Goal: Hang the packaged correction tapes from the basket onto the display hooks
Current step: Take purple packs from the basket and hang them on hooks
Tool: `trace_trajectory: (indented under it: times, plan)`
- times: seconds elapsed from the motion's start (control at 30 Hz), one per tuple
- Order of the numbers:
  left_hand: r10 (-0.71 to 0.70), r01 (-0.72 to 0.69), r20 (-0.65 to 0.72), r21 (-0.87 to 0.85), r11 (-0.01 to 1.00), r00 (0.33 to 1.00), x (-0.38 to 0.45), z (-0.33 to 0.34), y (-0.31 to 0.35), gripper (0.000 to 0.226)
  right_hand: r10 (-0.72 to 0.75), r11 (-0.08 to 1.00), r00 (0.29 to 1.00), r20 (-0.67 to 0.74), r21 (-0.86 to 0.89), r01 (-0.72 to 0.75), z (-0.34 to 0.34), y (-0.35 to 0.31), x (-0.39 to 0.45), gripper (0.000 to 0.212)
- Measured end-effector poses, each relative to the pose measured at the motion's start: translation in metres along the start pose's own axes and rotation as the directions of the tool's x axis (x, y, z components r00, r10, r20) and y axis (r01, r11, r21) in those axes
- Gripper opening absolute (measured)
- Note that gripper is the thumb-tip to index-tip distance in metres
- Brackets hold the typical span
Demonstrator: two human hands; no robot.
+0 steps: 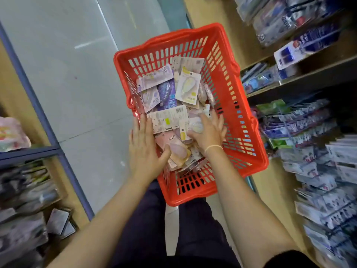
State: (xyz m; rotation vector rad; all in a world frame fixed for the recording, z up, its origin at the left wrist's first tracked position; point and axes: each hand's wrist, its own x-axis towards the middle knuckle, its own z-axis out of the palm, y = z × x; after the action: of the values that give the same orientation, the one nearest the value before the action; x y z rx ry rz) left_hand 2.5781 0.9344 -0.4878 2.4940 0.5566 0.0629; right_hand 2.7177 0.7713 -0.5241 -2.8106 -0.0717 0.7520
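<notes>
A red plastic basket (241,113) sits on the floor between my legs, filled with several packaged correction tapes (173,97) in purple, pink, yellow and white. My left hand (144,149) lies flat over the basket's left rim, its thumb touching a pink package (174,144). My right hand (207,132) is inside the basket with fingers spread, lying over a yellow-and-white package (190,128); whether it grips the package is unclear. Display hooks (293,120) loaded with hanging packages stand on the right.
Wooden shelving on the right carries hanging stationery packs (313,39) on upper and lower levels. A blue-framed shelf (31,151) with packaged goods stands on the left. Pale tiled floor (77,74) runs between the two.
</notes>
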Motion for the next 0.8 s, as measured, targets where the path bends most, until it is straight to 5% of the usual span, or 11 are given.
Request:
trace_trajectory:
  times: [0.13,0.33,0.5,0.67,0.8]
  plan:
    - [-0.015,0.015,-0.018,-0.008,1.000,1.000,0.000,-0.002,0.002,0.087,-0.004,0.989,1.000,0.016,-0.150,0.006,-0.014,0.000,0.002,0.084]
    - [-0.295,0.296,0.033,-0.166,0.941,0.955,0.004,-0.008,0.012,0.097,-0.270,0.935,0.955,0.122,0.269,0.229,-0.049,-0.018,-0.003,0.048]
    - [-0.343,0.349,0.067,-0.210,0.913,0.937,0.006,-0.004,0.010,0.096,-0.452,0.887,0.852,0.264,0.036,0.460,-0.041,-0.068,0.020,0.050]
    - [-0.322,0.323,0.039,-0.217,0.921,0.946,0.006,-0.005,0.005,0.088,-0.387,0.908,0.874,0.295,-0.040,0.416,-0.023,-0.082,0.031,0.052]
    - [-0.347,0.335,-0.013,-0.233,0.913,0.938,0.015,-0.008,0.005,0.079,-0.328,0.928,0.901,0.284,-0.083,0.363,-0.016,-0.073,0.032,0.074]
